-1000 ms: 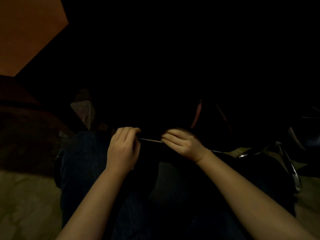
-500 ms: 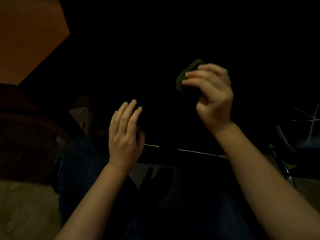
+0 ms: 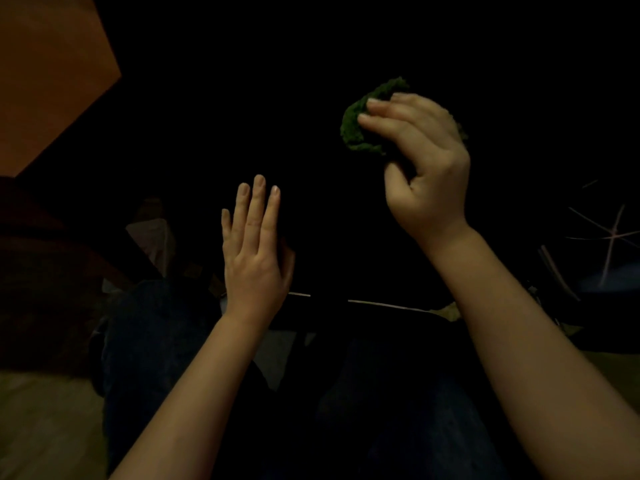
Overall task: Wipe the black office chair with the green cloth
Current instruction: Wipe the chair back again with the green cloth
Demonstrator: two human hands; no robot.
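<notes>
Upper right of the frame, the cloth (image 3: 360,133) is held bunched in the right hand (image 3: 426,174), its grip curled round it; the left hand (image 3: 254,258) is held flat, fingers straight, gripping nothing. The chair (image 3: 346,230) is barely told from the dark, so patches could be missed. No writing is seen.

Both bare forearms enter from the lower edge and converge upward. Left hand (image 3: 254,247): back toward the camera, four fingers straight and close together, pointing up, thumb partly hidden at the right side; whether the palm touches anything is lost in the dark. Right hand (image 3: 420,161): raised higher than the left and well apart from it, fingers and thumb curled round a bunched, dark green fuzzy cloth (image 3: 360,133).
</notes>
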